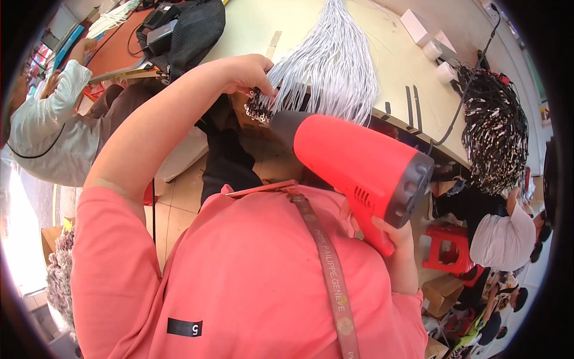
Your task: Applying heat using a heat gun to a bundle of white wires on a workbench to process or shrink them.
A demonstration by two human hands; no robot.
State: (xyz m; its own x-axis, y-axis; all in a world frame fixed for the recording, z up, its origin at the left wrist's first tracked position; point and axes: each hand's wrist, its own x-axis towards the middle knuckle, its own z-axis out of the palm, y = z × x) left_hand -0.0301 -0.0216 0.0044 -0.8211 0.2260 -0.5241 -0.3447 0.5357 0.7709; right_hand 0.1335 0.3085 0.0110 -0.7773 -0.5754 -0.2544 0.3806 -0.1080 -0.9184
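Note:
A thick bundle of thin white cables spreads over the table and hangs past its front edge. My left hand is closed on the bundle's left side, close to its dark ends with small metal tips. In my right hand is a red hair dryer, gripped by its handle. Its black nozzle points left and lies just below the cable ends, seemingly close to them. Part of the cable ends is hidden by my fingers and the nozzle.
The pale table carries a black mesh bag at the left and white boxes at the back right. A large bunch of black cables hangs at the right. People sit on both sides, with a red stool at right.

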